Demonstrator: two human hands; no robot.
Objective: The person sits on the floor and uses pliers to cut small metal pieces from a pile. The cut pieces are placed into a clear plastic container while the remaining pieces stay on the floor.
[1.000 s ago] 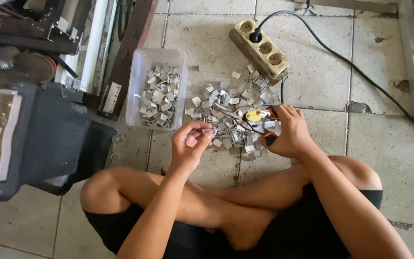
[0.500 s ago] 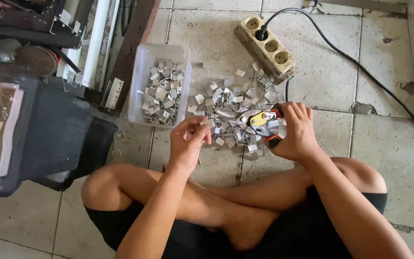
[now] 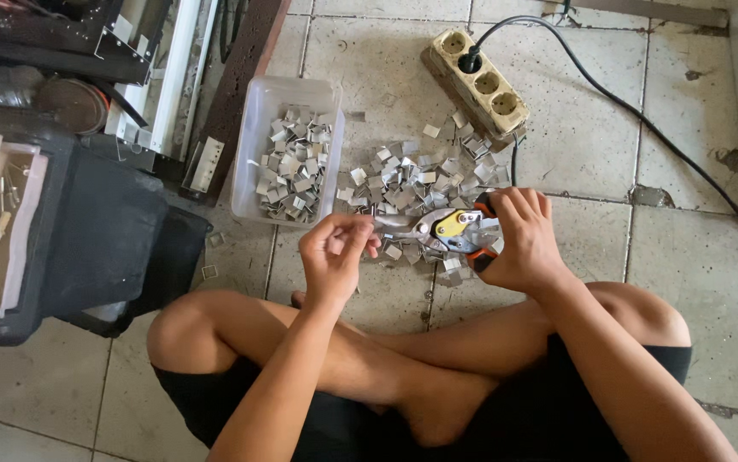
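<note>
I sit cross-legged on a tiled floor. My right hand (image 3: 524, 241) grips metal snips (image 3: 452, 231) with orange handles and a yellow latch, blades pointing left. My left hand (image 3: 334, 252) pinches a small metal piece (image 3: 373, 213) right at the blade tips. Under both hands lies a loose pile of small silver metal pieces (image 3: 411, 184). A clear plastic tub (image 3: 250, 128) to the left holds several more of the same pieces.
A beige power strip (image 3: 477, 81) with a black cable (image 3: 643, 128) plugged in lies beyond the pile. A black bin with white contents (image 3: 69, 231) stands at the left. White rails and a dark wooden beam (image 3: 236, 81) lie at the upper left.
Both hands have drawn slightly toward me and closer together. The snip blades now meet the small piece in my left hand's fingers.
</note>
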